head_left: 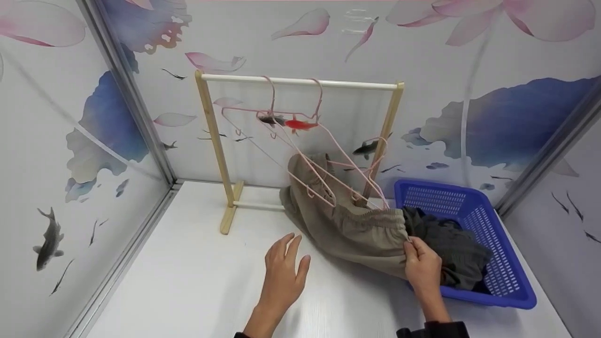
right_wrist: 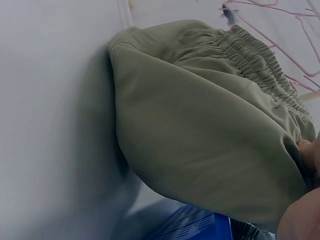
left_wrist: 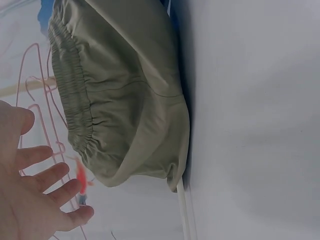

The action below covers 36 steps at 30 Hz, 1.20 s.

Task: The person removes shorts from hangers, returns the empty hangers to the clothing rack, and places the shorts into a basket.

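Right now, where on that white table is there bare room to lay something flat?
The bare patch of table runs from the left wall to the left hand, in front of the wooden rack. The right is crowded: khaki shorts, pink hangers and the blue basket, where the right hand pinches the shorts.

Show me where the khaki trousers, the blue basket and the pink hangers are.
khaki trousers (head_left: 357, 230): head view, on the cloth just below the elastic waistband.
blue basket (head_left: 504, 274): head view, on its perforated right wall.
pink hangers (head_left: 324, 185): head view, on the wire lying across the trousers.
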Each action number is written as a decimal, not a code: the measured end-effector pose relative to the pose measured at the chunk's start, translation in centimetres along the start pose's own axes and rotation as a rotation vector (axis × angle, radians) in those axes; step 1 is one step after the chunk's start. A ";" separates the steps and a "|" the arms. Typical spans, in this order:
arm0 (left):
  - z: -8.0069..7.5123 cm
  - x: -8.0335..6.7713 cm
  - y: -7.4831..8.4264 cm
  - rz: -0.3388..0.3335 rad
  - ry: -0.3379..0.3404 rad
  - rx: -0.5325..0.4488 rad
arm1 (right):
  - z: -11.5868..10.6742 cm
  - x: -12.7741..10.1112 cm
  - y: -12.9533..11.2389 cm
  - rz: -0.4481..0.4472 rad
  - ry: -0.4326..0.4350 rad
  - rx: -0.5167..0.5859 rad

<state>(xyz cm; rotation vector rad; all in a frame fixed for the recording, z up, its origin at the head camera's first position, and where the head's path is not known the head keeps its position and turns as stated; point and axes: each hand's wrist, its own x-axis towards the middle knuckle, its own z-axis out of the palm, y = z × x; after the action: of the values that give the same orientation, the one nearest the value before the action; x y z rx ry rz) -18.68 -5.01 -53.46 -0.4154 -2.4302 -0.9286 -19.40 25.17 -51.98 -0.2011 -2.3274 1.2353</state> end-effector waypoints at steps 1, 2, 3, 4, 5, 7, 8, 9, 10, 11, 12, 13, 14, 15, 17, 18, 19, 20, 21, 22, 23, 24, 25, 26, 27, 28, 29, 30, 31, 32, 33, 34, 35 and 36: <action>0.0 -0.1 0.0 -0.002 -0.004 0.000 | 0.0 -0.1 0.0 0.003 -0.008 -0.001; 0.0 -0.1 -0.1 -0.005 -0.005 0.001 | 0.1 -0.1 0.0 0.003 -0.012 -0.006; 0.0 -0.2 -0.2 -0.006 -0.006 0.004 | 0.1 -0.2 0.0 0.004 -0.017 -0.008; 0.0 -0.3 -0.2 -0.008 -0.008 0.005 | 0.2 -0.3 0.0 0.002 -0.021 -0.012; 0.0 -0.4 -0.3 -0.010 -0.010 0.007 | 0.2 -0.3 0.0 -0.002 -0.025 -0.013; 0.0 -0.5 -0.4 -0.017 -0.016 0.010 | 0.4 -0.5 0.2 0.000 -0.031 -0.020; 0.0 -0.6 -0.4 -0.022 -0.019 0.011 | 0.4 -0.5 0.2 0.004 -0.033 -0.024; 0.0 -0.7 -0.5 -0.027 -0.023 0.011 | 0.5 -0.6 0.3 0.011 -0.039 -0.026; 0.0 -0.8 -0.5 -0.033 -0.028 0.008 | 0.5 -0.6 0.3 0.019 -0.044 -0.030; 0.0 -0.9 -0.6 -0.037 -0.031 0.006 | 0.6 -0.7 0.4 0.029 -0.053 -0.031; 0.0 -0.9 -0.6 -0.041 -0.034 0.005 | 0.7 -0.7 0.4 0.040 -0.057 -0.036; 0.0 -1.0 -0.7 -0.044 -0.035 0.003 | 0.7 -0.8 0.4 0.047 -0.064 -0.040; 0.0 -1.1 -0.7 -0.045 -0.036 -0.001 | 0.8 -0.9 0.5 0.058 -0.075 -0.040; 0.0 -1.2 -0.7 -0.046 -0.036 -0.002 | 0.8 -0.9 0.5 0.065 -0.087 -0.043; -0.1 -1.3 -0.8 -0.047 -0.037 -0.001 | 0.9 -1.1 0.5 0.083 -0.115 -0.048; 0.0 -1.4 -0.8 -0.050 -0.039 0.000 | 0.9 -1.1 0.6 0.089 -0.127 -0.053; 0.0 -1.5 -0.9 -0.051 -0.040 -0.002 | 1.0 -1.2 0.6 0.094 -0.141 -0.057; 0.0 -1.5 -0.9 -0.051 -0.040 -0.002 | 1.0 -1.3 0.6 0.098 -0.154 -0.057; -0.1 -1.5 -0.9 -0.054 -0.041 -0.002 | 1.1 -1.4 0.6 0.097 -0.162 -0.058; -0.1 -1.6 -0.9 -0.059 -0.043 -0.003 | 1.1 -1.4 0.6 0.096 -0.173 -0.063; -0.1 -1.6 -1.0 -0.063 -0.045 -0.005 | 1.2 -1.5 0.6 0.092 -0.180 -0.068; -0.1 -1.7 -1.0 -0.068 -0.048 -0.008 | 1.2 -1.6 0.6 0.085 -0.187 -0.072; -0.2 -1.7 -1.0 -0.071 -0.050 -0.009 | 1.3 -1.7 0.6 0.080 -0.195 -0.071; -0.2 -1.7 -1.1 -0.076 -0.055 -0.009 | 1.4 -1.7 0.6 0.075 -0.202 -0.070; -0.3 -1.8 -1.2 -0.081 -0.060 -0.011 | 1.5 -1.8 0.6 0.070 -0.211 -0.072; -0.3 -1.8 -1.2 -0.084 -0.065 -0.010 | 1.6 -1.9 0.6 0.065 -0.221 -0.075; -0.3 -1.8 -1.3 -0.087 -0.071 -0.010 | 1.7 -1.9 0.6 0.061 -0.227 -0.076; -0.4 -1.8 -1.4 -0.090 -0.078 -0.011 | 1.7 -2.0 0.6 0.060 -0.234 -0.078; -0.4 -1.8 -1.5 -0.091 -0.083 -0.010 | 1.8 -2.0 0.6 0.059 -0.242 -0.077; -0.4 -1.8 -1.7 -0.093 -0.088 -0.010 | 1.9 -2.1 0.6 0.061 -0.250 -0.079; -0.5 -1.8 -1.8 -0.093 -0.092 -0.008 | 1.9 -2.2 0.6 0.060 -0.260 -0.080; -0.5 -1.8 -2.0 -0.091 -0.094 -0.006 | 2.0 -2.2 0.6 0.061 -0.268 -0.079; -0.5 -1.7 -2.2 -0.091 -0.097 -0.002 | 2.1 -2.3 0.6 0.066 -0.275 -0.076; -0.6 -1.7 -2.4 -0.088 -0.098 0.004 | 2.1 -2.4 0.6 0.074 -0.287 -0.072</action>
<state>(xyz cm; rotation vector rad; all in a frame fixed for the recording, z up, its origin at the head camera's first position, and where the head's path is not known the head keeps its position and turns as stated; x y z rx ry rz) -18.10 -7.27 -55.30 -0.3625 -2.5565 -0.9616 -18.42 23.14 -54.33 -0.1421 -2.6336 1.2893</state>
